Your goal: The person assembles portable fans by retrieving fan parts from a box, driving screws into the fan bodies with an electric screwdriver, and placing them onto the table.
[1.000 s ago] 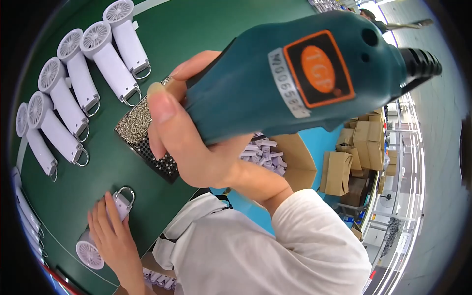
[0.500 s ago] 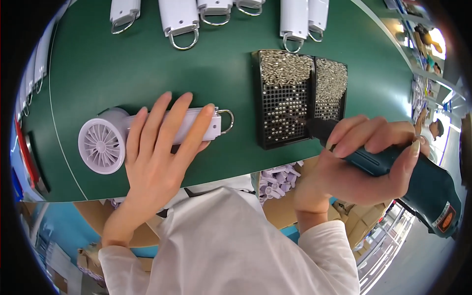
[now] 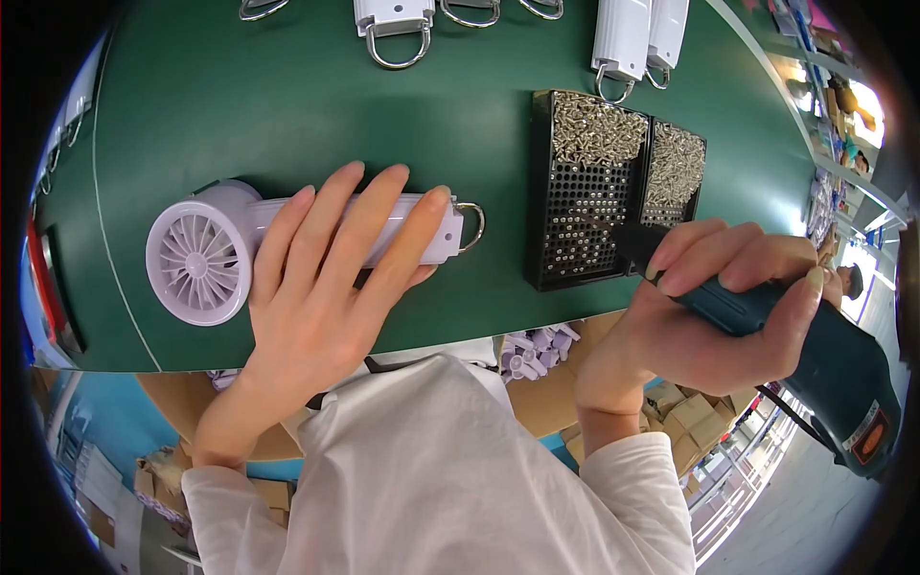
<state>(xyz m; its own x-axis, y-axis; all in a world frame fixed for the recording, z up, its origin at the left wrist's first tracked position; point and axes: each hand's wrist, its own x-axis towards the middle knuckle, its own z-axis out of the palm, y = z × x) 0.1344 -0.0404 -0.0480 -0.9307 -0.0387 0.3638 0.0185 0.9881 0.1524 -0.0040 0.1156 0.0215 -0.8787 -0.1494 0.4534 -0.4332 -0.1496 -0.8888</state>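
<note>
A pale lilac handheld fan (image 3: 199,266) lies on the green table, its round grille to the left and a metal loop at the handle's right end. My left hand (image 3: 311,307) lies across the handle, fingers spread over it and thumb at its near side, holding it. A dark teal electric screwdriver (image 3: 733,309) is in my right hand (image 3: 714,321), with fingers and thumb wrapped round its body. Its thin bit points left over a black screw tray (image 3: 539,192); whether it touches a screw is too small to tell. Small silver screws (image 3: 599,129) are heaped in the tray's far part, others sit in holes.
Several white handles with metal loops (image 3: 398,19) lie along the far side, two more (image 3: 621,43) behind the tray. Below the table's near edge, an open carton holds lilac plastic parts (image 3: 537,353). Cardboard boxes (image 3: 692,422) stand at lower right, and a shelf rack lies beyond.
The view has shifted, so the far handles and the tray sit further right in the picture. My left hand stays on the fan; the screwdriver bit remains over the tray.
</note>
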